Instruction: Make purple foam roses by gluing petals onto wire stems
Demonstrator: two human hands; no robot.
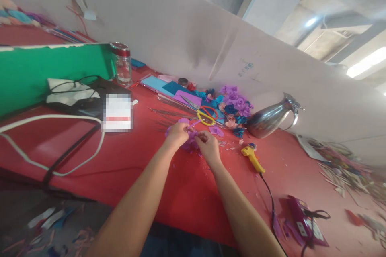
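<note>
My left hand [178, 134] is closed, thumb and fingers pinching a purple paper strip [195, 123]. Close beside it, my right hand [208, 144] has its fingers pinched together at the edge of the purple paper pieces [189, 143]; what lies between those fingertips is too small to make out. The purple pieces rest on the red table [193, 192] under and between both hands. Just beyond the hands lie scissors [206, 115] with yellow and red handles. A loose purple petal-like piece [216, 131] sits to the right.
Purple paper flowers [237, 100] and blue and pink ones stand near the wall. A metal jug [271, 117], a yellow glue gun [252, 160] with a cord and a purple box [307, 221] are on the right. Eyeglasses [74, 84], a glass bottle [123, 66] and a white cable [60, 116] are left.
</note>
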